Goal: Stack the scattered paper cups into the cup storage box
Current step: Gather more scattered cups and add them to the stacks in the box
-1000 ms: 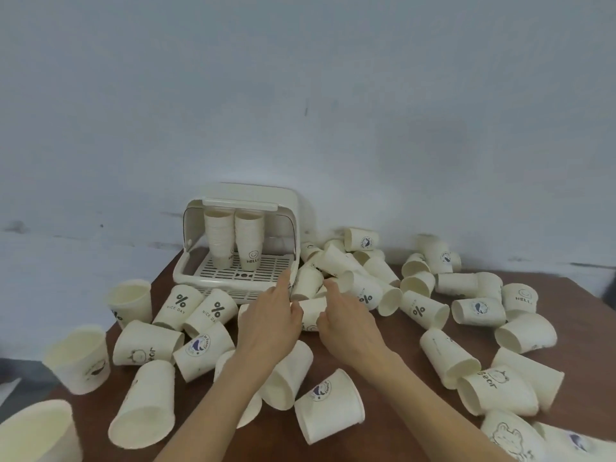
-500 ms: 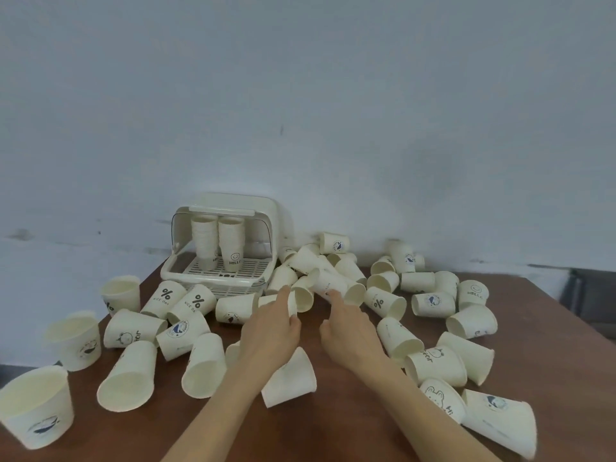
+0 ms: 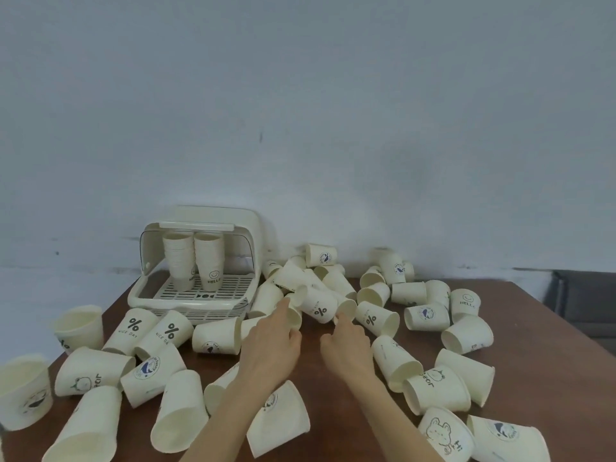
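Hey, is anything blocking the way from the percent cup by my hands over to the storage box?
Yes. Lying cups crowd the table between the percent cup and the box, near its right front corner. The box's front stands open, and nothing visible blocks a lifted path over them.

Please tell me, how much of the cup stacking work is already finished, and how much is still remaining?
Done: two stacks of cups stand on the rack of the open storage box. In hand: the left hand and right hand reach into the pile, both touching cups around the percent-sign cup; a firm grip is not clear. Left: most of the job, since dozens of scattered cups lie across the table.
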Demonstrator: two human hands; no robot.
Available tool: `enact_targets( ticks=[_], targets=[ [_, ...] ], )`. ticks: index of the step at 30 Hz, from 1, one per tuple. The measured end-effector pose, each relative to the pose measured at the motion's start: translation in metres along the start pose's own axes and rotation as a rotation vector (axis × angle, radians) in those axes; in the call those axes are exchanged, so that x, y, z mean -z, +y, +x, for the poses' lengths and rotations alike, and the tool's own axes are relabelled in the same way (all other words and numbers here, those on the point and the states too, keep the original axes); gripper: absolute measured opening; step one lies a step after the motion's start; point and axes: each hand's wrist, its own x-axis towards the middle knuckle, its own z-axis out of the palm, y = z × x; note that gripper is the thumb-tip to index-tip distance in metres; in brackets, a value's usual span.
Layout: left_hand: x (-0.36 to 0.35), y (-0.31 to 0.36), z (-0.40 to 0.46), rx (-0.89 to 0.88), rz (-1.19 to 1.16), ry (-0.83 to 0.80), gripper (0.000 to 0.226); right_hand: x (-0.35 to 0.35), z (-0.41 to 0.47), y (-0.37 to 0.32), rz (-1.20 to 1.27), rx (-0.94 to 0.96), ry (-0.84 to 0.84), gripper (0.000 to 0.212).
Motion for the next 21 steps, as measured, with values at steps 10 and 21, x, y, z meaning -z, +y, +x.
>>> enact_targets(
  ticks=[10,21],
  targets=[
    [-0.015,-0.026,0.049,0.021,-0.096,0.043,0.054,-0.044,0.068,0.003,0.167,-0.361,0.123,0.036],
    [-0.019,-0.030,0.100,0.068,-0.128,0.119,0.054,-0.052,0.122,0.023,0.106,-0.354,0.164,0.030]
  ],
)
